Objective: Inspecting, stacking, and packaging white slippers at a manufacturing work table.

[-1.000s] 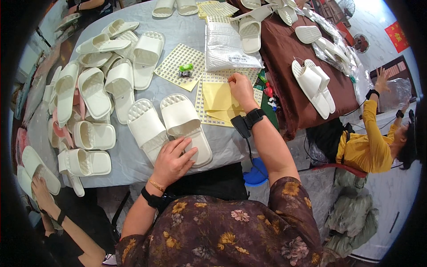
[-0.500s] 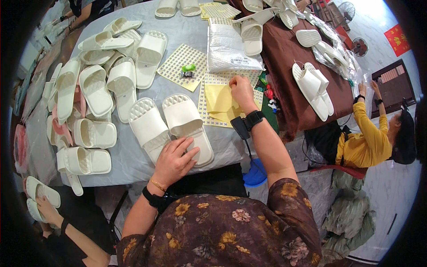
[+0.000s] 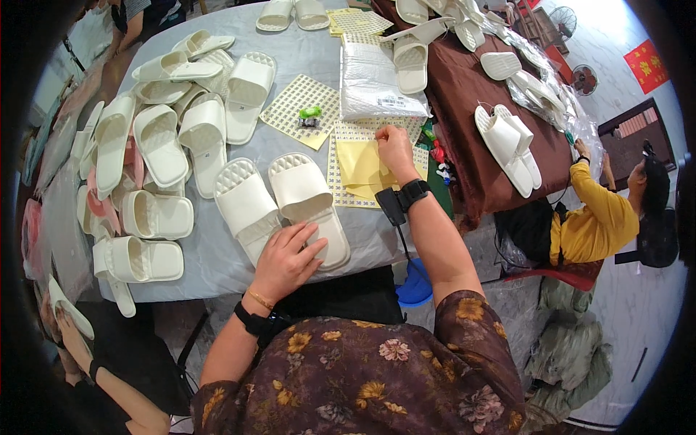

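Two white slippers [image 3: 299,190] lie side by side before me on the table, with quilted insoles and wide straps. Across their near ends rests my left hand [image 3: 288,254], fingers spread and palm down, touching both. To their right is a yellow sticker sheet [image 3: 355,163], partly stripped to its bare backing. My right hand [image 3: 395,148] is bent over this sheet, its fingers closed and pinching at it; the fingertips are partly hidden. Above lies another sticker sheet [image 3: 293,101], bearing a small green-and-black item [image 3: 309,116].
White slippers [image 3: 159,145] are heaped on the grey-covered table's left. A silver padded bag [image 3: 377,80] lies beyond my right hand. More slippers [image 3: 507,148] rest on brown cloth [image 3: 464,130] at right. One co-worker [image 3: 594,217] wears yellow; another's hands [image 3: 69,326] hold a slipper, lower left.
My hands stay in nearly the same places. At lower left, the co-worker's slippers have turned, and one now shows. The person in yellow has lowered the raised arms and leaned in.
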Tool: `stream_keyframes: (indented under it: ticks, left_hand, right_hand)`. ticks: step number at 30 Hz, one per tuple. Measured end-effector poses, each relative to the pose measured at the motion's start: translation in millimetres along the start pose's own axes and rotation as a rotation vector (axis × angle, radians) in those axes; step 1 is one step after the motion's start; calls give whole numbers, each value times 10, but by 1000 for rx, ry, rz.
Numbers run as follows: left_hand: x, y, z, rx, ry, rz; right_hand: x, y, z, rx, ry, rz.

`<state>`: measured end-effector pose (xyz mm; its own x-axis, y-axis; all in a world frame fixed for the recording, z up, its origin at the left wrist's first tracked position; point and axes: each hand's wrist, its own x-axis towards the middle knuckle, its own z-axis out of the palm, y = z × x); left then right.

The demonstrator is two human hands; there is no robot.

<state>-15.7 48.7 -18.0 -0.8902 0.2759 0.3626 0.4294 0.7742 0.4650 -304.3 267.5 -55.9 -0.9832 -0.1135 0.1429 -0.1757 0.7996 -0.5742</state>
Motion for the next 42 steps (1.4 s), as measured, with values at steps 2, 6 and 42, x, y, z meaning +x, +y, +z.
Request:
stream_keyframes:
  ticks: [2, 6, 42]
  left_hand:
    - [-2, 2, -4, 10, 4, 5]
    - [-7, 0, 0, 6, 3, 5]
    - [-29, -39, 41, 11, 6, 0]
  right_hand:
    - [-4, 3, 20, -13, 80, -112]
    - [13, 73, -2, 13, -18, -86]
    - [-1312, -551, -491, 592, -486, 22]
